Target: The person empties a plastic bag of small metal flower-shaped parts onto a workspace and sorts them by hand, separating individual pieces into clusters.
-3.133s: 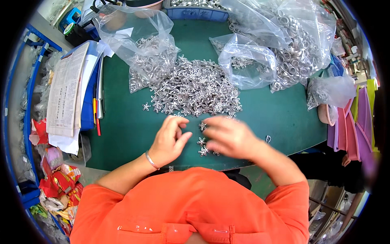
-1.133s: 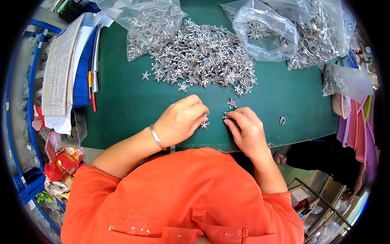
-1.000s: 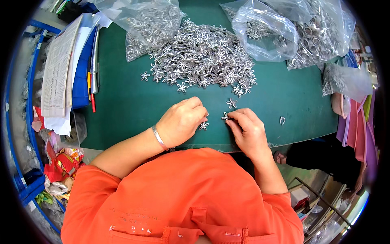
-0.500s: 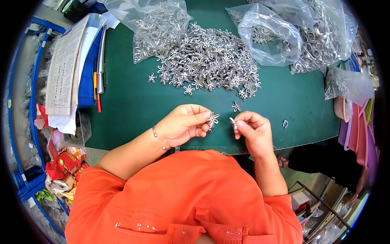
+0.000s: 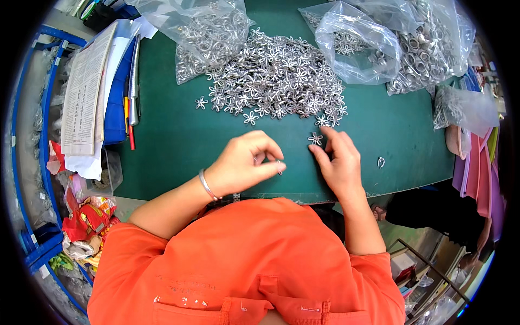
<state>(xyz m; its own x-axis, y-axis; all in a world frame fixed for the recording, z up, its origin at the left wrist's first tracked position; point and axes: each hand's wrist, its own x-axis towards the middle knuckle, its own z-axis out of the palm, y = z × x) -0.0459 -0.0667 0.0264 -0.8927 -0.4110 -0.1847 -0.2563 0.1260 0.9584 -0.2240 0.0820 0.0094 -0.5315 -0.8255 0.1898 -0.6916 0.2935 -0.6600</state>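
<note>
1. On the near side of the pile (image 5: 276,76) of silvery flower shapes, above the green counter (image 5: 173,141), the left hand (image 5: 244,161) is back upward, its grip closed on a small metal piece (image 5: 280,172); only a sliver shows beside the thumb.
2. Another glint (image 5: 255,160) shows between that hand's fingers, too covered to make out.
3. Just off the pile's near right edge, the right hand (image 5: 344,162) has its grip parted around a loose flower piece (image 5: 315,138); whether the fingers touch it I cannot tell.
4. Left of the pile, a clear bag (image 5: 208,43) is cut off above, creases blurring its contents.
5. Right of the pile, a bag of rings (image 5: 417,62) is likewise cut off.
6. Nearer the person and right of the pile lies a metal link (image 5: 381,162), its shape unclear.
</note>
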